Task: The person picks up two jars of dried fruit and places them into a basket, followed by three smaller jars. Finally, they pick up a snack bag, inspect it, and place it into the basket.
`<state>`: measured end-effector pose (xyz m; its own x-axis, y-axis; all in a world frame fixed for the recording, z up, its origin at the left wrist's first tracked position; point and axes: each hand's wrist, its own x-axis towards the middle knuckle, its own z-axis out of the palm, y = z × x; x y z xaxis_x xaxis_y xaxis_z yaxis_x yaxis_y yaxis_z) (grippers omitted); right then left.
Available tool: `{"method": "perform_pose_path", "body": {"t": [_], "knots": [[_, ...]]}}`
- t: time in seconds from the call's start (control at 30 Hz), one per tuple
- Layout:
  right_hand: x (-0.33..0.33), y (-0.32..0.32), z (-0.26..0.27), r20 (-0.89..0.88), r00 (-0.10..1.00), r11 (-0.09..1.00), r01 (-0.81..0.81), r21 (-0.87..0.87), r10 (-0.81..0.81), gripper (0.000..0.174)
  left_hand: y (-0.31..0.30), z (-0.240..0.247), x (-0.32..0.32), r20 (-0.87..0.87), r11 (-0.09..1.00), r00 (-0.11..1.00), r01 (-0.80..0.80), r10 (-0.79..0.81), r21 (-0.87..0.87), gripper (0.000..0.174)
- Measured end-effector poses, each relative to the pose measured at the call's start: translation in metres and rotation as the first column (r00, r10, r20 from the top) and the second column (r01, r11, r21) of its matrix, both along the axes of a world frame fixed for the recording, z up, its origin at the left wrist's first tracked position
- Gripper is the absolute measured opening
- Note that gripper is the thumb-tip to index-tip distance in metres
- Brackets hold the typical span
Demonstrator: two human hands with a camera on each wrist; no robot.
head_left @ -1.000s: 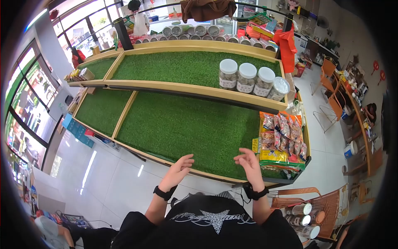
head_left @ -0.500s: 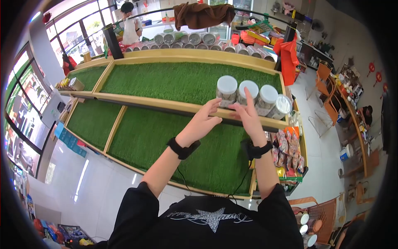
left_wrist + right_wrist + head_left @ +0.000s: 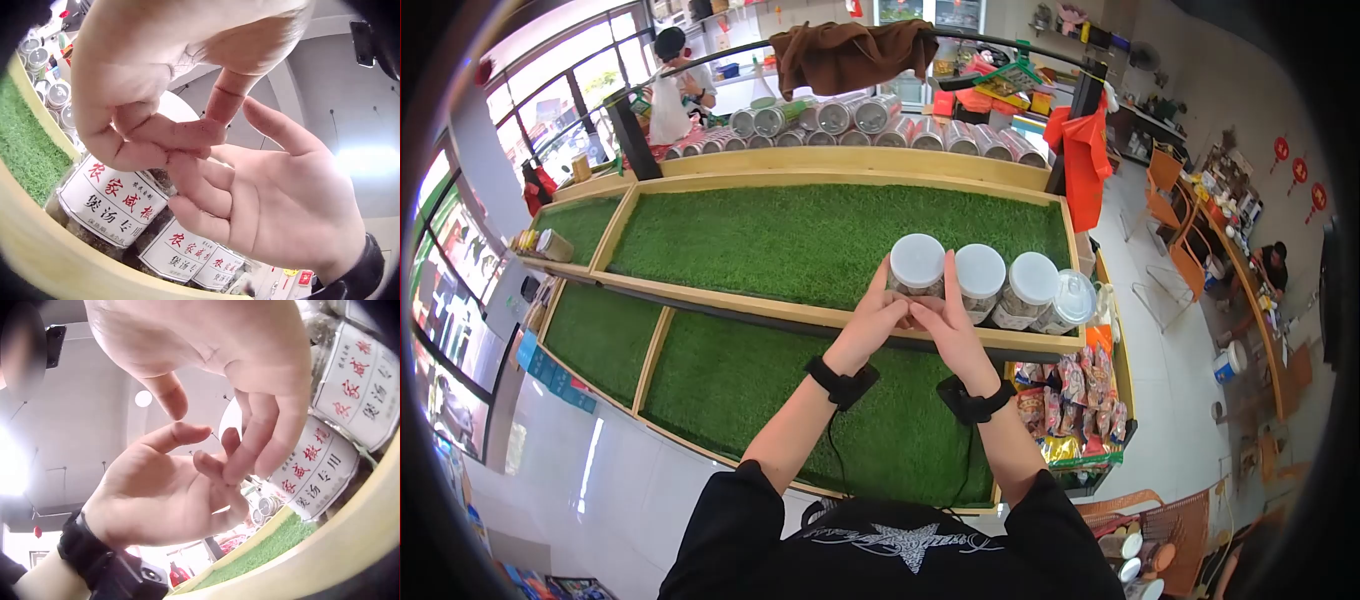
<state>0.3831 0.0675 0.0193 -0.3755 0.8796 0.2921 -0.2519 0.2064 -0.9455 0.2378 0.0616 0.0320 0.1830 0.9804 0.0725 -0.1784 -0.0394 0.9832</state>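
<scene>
Four clear jars with white lids stand in a row at the front right of the upper grass-lined shelf (image 3: 800,316). Both hands are at the leftmost jar (image 3: 917,262). My left hand (image 3: 878,312) has a finger up along the jar's left side, and my right hand (image 3: 943,315) has one up along its right side. Their lower fingers touch each other in front of the jar. In the left wrist view the left hand (image 3: 137,125) meets the right hand (image 3: 275,206) above the jar's white label (image 3: 112,203). The right wrist view shows the right hand (image 3: 250,375), left hand (image 3: 162,494) and jar (image 3: 312,469).
The other jars (image 3: 1032,280) stand close to the right. The lower grass shelf (image 3: 750,370) holds snack packets (image 3: 1070,410) at its right end. Metal tins (image 3: 880,115) line the back under a brown cloth (image 3: 850,50). An orange basket (image 3: 1130,545) sits on the floor at the right.
Both hands rose from the lower shelf's front edge to the upper shelf and closed in around the leftmost jar. The head view shifted forward.
</scene>
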Motion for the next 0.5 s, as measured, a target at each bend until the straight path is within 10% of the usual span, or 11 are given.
{"method": "perform_pose_path", "body": {"t": [0.5], "knots": [[-0.040, -0.064, -0.013, -0.105, 0.896, 0.900, 0.420, -0.117, -0.432, 0.068, -0.047, -0.010, -0.040, 0.049, 0.965, 0.964, 0.263, -0.262, -0.022, 0.075]]}}
